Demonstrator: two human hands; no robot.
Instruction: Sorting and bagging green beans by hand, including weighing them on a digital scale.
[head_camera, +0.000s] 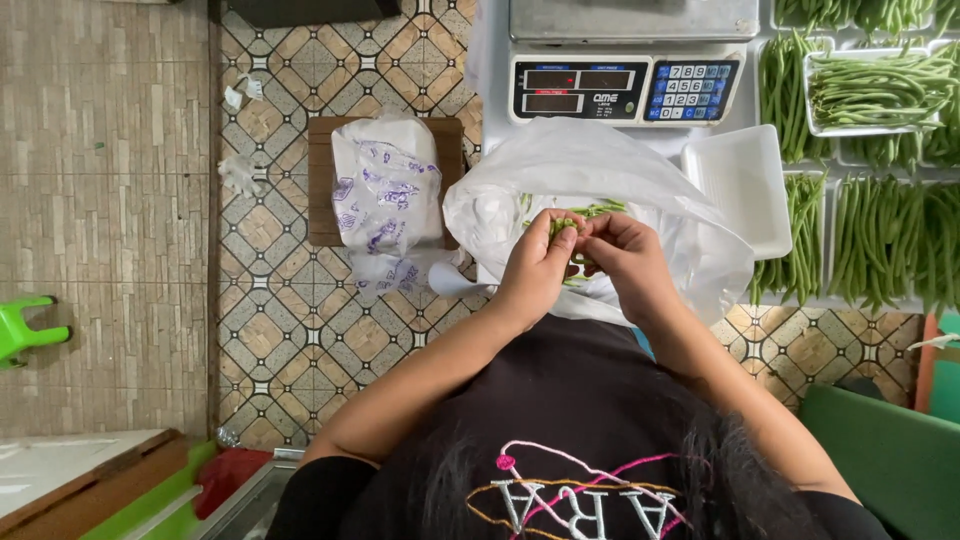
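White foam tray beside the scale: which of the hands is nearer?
Right. The right hand is just left of the empty white foam tray; the left hand is farther left, beyond it.

Left hand (535, 265) and right hand (625, 255) meet over an open clear plastic bag (600, 165). Both grips pinch a small bunch of green beans (563, 226) between the fingertips; more beans show inside the bag. A white foam tray (745, 180) lies just beside the bag, to its right. An electronic scale (625, 85) sits behind the bag. Trays of green beans (880, 90) fill the right side. A printed white bag (385, 200) rests on a brown wooden stool (320, 180) standing on the patterned tile floor (290, 330).
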